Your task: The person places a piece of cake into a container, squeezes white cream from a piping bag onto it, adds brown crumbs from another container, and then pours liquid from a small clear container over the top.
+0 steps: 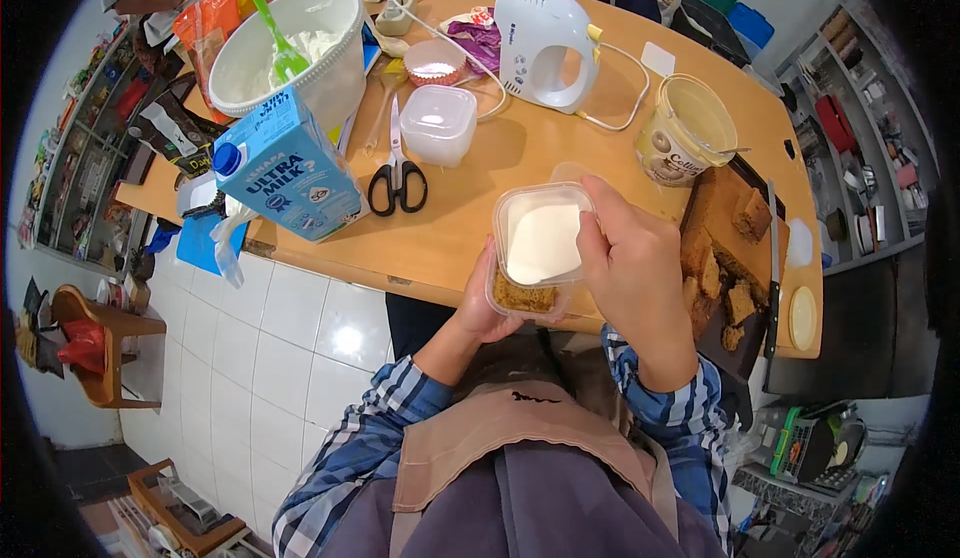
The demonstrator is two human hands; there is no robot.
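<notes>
A clear, square plastic tub (503, 301) sits in my left hand (483, 303), whose fingers curl around its side near the table's front edge. Brown cake (527, 299) shows in the tub's nearer part. Over the tub's farther part, my right hand (640, 268) pinches a flat white piece with rounded corners (545, 243). It looks like a plastic scraper, but I cannot tell its exact kind. The white piece hides what lies beneath it. Behind the tub, another clear plastic edge (570, 172) shows on the table.
On the right are a dark tray with cut cake (722, 233), a long knife (773, 268) and a cream tub (688, 128). Farther off stand a hand mixer (548, 43), lidded tub (438, 123), scissors (398, 173), milk carton (290, 173) and white bowl (340, 78) with a green spatula (262, 13).
</notes>
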